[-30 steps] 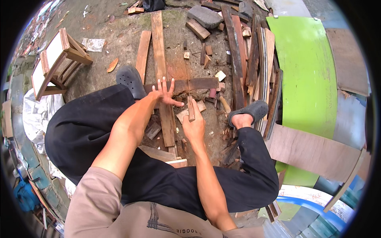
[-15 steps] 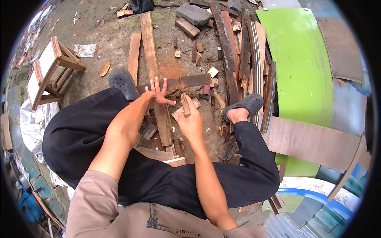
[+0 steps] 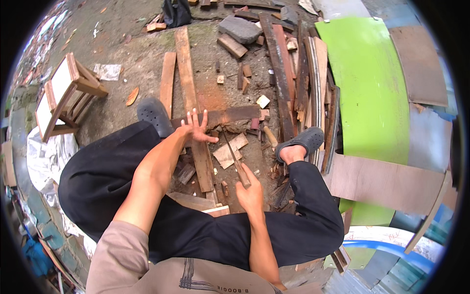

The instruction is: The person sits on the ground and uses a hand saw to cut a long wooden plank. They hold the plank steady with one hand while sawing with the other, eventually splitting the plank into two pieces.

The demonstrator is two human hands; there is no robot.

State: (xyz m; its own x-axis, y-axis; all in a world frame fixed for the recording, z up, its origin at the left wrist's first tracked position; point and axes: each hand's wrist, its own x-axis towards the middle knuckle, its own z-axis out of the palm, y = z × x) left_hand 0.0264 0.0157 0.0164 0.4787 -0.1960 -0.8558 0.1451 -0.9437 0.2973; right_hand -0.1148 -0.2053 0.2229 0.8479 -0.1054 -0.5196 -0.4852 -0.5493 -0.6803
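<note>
Even daylight falls on rough, stained ground (image 3: pixel 142 63). At the left, a small wooden stool (image 3: pixel 63 82) with white panels stands near crumpled white sheeting (image 3: pixel 49 159) and an orange-brown leaf (image 3: pixel 132 96). A lime-green panel (image 3: pixel 374 93) lies at the right, beside a brown board (image 3: pixel 418 66).

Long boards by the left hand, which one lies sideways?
The dark board, just beyond the left hand: it runs left to right, while the long brown board and the shorter board beside that run up the picture.
</note>
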